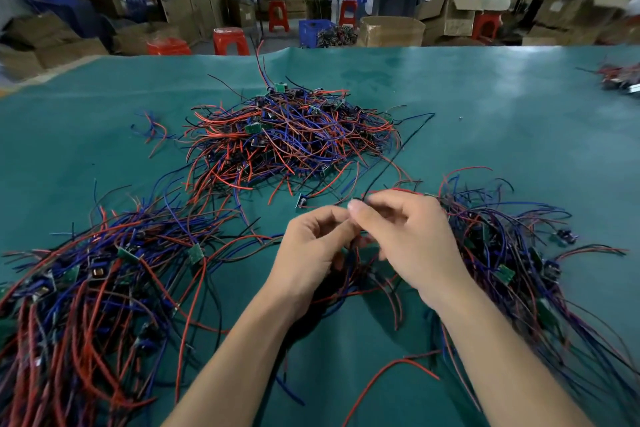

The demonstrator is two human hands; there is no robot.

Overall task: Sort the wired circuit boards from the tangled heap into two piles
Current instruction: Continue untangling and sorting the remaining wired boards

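1. The bench (485,107), covered in green sheeting, fills most of what I can see from here, with boxes, red stools and other workers well behind it.
2. The tangled heap (287,139) of red, blue and black leads with small green boards sits in the middle of the bench, well beyond the person's reach-in point and untouched right now.
3. Two sorted spreads flank the person: a left pile (86,288) with its leads fanned toward the near edge, and a right pile (512,253) just beside the right wrist.
4. Both forearms come in from the near edge and meet between the piles, over a small clump of wires (349,274) lying under the hands.
5. The left hand (311,250) is curled, fingers bent inward onto that clump; it looks to be holding strands, though the exact grip is hidden.
6. The right hand (405,229) is closed too, thumb and fingertips pinching a thin black wire (398,159) that runs away toward the heap.
7. My read: this is the untangling step, one wired board being freed before it is assigned. Next calls for drawing that lead clear without dragging neighbours, then laying the piece on the proper pile.
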